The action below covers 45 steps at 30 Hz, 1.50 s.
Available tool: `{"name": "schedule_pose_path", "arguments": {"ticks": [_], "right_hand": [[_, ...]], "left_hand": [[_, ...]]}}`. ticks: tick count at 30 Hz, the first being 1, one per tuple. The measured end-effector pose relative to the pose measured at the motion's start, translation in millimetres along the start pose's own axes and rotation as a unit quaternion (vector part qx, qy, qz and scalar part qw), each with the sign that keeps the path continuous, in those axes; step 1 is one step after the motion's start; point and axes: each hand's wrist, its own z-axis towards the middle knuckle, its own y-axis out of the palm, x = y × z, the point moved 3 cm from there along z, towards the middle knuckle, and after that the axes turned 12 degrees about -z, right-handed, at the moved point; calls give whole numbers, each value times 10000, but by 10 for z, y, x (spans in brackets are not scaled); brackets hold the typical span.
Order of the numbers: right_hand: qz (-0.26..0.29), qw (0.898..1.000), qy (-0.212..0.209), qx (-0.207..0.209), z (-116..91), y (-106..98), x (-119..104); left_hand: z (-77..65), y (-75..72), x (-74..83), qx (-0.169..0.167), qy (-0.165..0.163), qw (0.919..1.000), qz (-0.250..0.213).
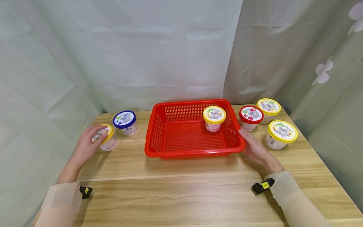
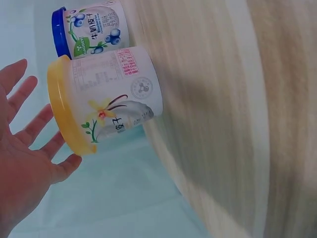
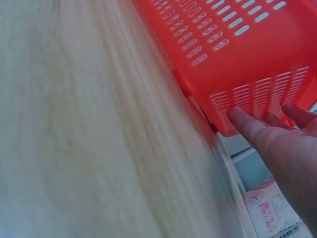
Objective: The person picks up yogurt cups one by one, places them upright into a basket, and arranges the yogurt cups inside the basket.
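My left hand (image 1: pixel 90 141) is at a yellow-lidded cup (image 1: pixel 109 143) at the left of the table. In the left wrist view the fingers (image 2: pixel 37 121) are spread about the yellow lid (image 2: pixel 64 106), not closed round it. A blue-lidded cup (image 1: pixel 124 121) stands just beyond. At the red plastic basket (image 1: pixel 184 154), my right hand (image 1: pixel 255 149) has its fingertips against the right end, below the rim. The right wrist view shows these fingers (image 3: pixel 247 124) extended along the slotted outer wall. Inside the basket, towards the right, another yellow-lidded cup (image 1: pixel 214 118) stands upright.
Right of the basket stand a red-lidded cup (image 1: pixel 250 116) and two yellow-lidded cups, one farther back (image 1: pixel 267 108) and one nearer (image 1: pixel 282 134). The wooden table (image 1: pixel 170 198) meets pale curtains (image 1: pixel 158 47) at the back and sides.
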Motion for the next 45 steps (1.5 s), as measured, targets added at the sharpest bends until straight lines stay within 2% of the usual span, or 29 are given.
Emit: {"name": "schedule_pose_path", "arguments": {"ticks": [3,10,13,18,25,35,45], "right_hand": [[27,10000,-30,-22,1,-1,-3],[139,9998,-119,-106,2,6,-13],[162,9998,-99,-106,2,10,-10],[18,10000,-78,-55,8,15,-12],[-75,10000,-29,-1,6,18,-18],[-70,10000,-2,26,12,19,-22],[-120,9999,32,24,9,14,-20]], "left_hand": [[-21,-13,-17,-3,-38,10000,20],[-64,6,-97,17,80,9987,509],[-94,16,-136,59,21,9985,542],[-127,23,-177,87,-147,9990,418],[-158,37,-212,16,-555,9984,139],[-176,50,-267,197,-692,9964,-445],[-168,48,-285,299,-728,9961,-401]]}}
